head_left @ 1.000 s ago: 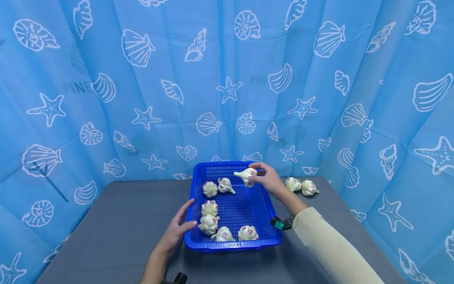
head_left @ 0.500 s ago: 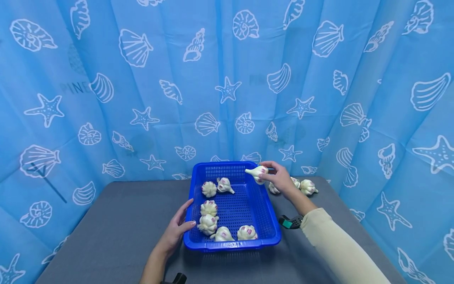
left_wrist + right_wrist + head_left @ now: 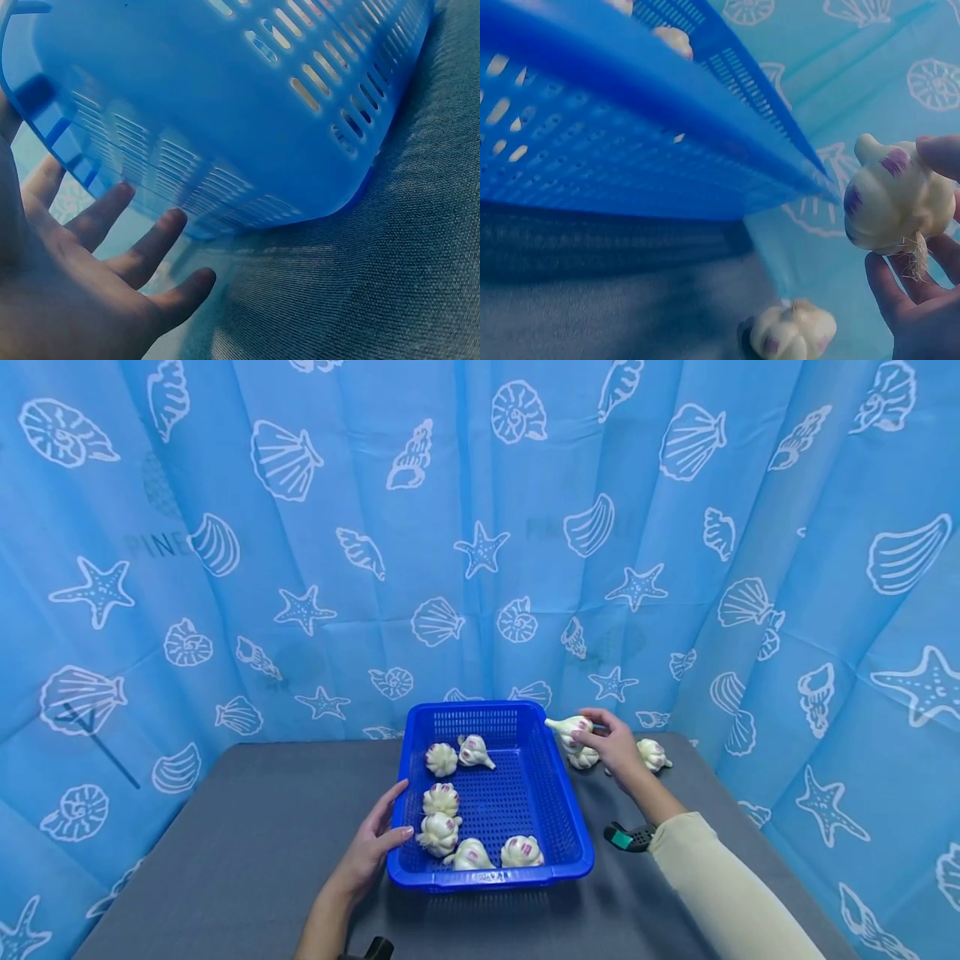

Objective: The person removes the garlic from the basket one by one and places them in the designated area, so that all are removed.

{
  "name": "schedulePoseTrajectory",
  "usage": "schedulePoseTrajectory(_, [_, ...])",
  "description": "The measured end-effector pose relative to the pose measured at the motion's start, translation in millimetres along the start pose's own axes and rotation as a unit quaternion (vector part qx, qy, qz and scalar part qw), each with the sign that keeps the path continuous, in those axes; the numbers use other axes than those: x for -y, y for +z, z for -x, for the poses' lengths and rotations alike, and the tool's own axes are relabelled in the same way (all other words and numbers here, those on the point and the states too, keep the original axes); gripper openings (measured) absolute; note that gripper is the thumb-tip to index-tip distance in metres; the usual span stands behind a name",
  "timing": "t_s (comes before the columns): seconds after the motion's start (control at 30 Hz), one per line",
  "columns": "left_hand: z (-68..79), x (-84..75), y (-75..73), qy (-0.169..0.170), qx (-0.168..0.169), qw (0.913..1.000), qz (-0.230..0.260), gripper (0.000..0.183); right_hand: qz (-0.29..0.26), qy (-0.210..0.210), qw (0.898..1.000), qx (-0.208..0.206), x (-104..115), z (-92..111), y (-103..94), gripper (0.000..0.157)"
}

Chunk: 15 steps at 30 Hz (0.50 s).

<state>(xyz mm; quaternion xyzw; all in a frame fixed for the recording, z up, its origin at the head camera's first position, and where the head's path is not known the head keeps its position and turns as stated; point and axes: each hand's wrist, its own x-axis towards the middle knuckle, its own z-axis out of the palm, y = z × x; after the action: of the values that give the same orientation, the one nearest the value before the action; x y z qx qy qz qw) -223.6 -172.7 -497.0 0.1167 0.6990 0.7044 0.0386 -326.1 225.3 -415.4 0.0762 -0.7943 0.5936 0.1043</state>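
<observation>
Blue plastic forms the basket [image 3: 540, 877] before us on the grey bench [image 3: 285, 827], and six garlic bulbs [image 3: 441, 799] lie in it: two toward the far end, two along the left side, two by the near edge. Our right hand [image 3: 612, 745] grasps one more bulb [image 3: 570, 732] between thumb and fingers, its stem pointing left, just beside the basket's far right edge. In the right wrist view we see it clear of the bench, a loose bulb [image 3: 583, 760] below it. Another bulb [image 3: 652, 755] sits farther right; whether others hide behind our hand, we cannot tell. Our left hand [image 3: 371, 842] rests at the basket's left edge, its grip slack, fingers spread rather than wrapped. We judge the step in hand to be setting this bulb on the bench near its fellows. The next move, as we read it, calls for a bare spot right of the basket, a lowering that knocks no neighbour, then easing the right grip while the left steadies the basket.
</observation>
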Motion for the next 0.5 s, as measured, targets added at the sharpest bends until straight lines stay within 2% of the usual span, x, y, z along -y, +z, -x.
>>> schedulePoseTrajectory(0.33, [0.2,-1.1,0.2,0.003,0.001,1.0000,0.001,0.064,0.025,0.030,0.999,-0.031,-14,9,-9.5,0.053])
schedulePoseTrajectory(0.5, [0.9,-0.7,-0.2,0.003,0.002,1.0000,0.002,0.064,0.018,0.045,0.998,-0.032,-23,16,-12.4,0.052])
